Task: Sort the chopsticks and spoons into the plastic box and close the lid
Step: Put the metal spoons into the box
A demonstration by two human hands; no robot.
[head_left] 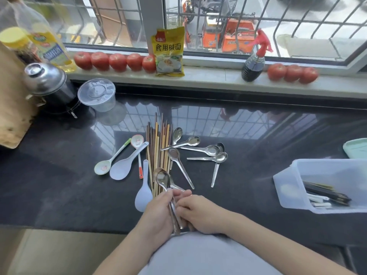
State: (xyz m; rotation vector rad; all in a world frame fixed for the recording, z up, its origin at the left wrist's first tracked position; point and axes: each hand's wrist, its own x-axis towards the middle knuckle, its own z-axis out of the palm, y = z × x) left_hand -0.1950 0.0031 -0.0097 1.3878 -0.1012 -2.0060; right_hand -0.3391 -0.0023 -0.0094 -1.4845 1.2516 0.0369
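A pile of wooden chopsticks (158,147) lies mid-counter, tips pointing away from me. Several metal spoons (198,150) are scattered to its right, and several plastic and ceramic spoons (121,167) lie to its left. My left hand (158,213) grips a small bunch of metal spoons (163,178) by their handles near the counter's front edge. My right hand (198,212) touches the same handles from the right. The clear plastic box (288,181) stands open at the far right, with dark chopsticks and white utensils inside. Its pale green lid (355,148) lies behind it.
A steel kettle (46,82) and a round clear container (97,94) stand at the back left beside a wooden board (14,108). Oil bottles, tomatoes (117,61), a yellow packet (168,52) and a spray bottle (255,62) line the windowsill.
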